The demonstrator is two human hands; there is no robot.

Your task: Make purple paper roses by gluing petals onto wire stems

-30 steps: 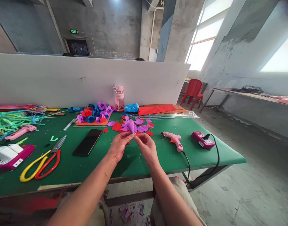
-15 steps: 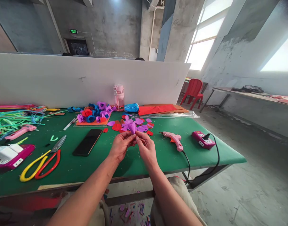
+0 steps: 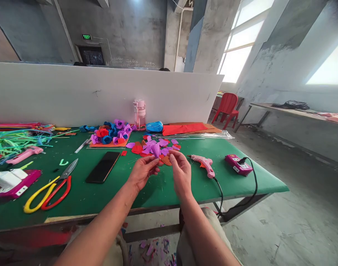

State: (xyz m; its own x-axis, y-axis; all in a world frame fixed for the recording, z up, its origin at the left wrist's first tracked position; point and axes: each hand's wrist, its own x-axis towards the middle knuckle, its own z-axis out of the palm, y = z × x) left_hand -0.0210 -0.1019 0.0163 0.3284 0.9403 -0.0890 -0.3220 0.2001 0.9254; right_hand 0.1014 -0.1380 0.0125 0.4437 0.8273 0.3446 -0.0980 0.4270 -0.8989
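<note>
My left hand [image 3: 142,170] is closed, pinching the base of a purple paper flower [image 3: 155,149], cone-shaped and pointing up. To its right and apart from the flower, my right hand [image 3: 181,170] is raised over the table with thumb and forefinger tips close together; anything between them is too small to make out. Just behind both hands, loose purple, red and brown paper petals [image 3: 137,148] lie scattered. A brown petal [image 3: 166,160] shows between the hands. The pink glue gun [image 3: 203,162] lies to the right of my right hand, on the green table [image 3: 108,199].
Finished paper flowers [image 3: 112,132] are heaped at the back left. A black phone [image 3: 103,167] and scissors [image 3: 55,188] lie left of my hands. A pink bottle [image 3: 140,113] stands by the white board [image 3: 75,94]. On the right, a cord runs from a power strip [image 3: 238,165].
My right hand has let go of the purple flower and moved a little to the right. The brown petal now shows between the hands. My left hand still holds the flower.
</note>
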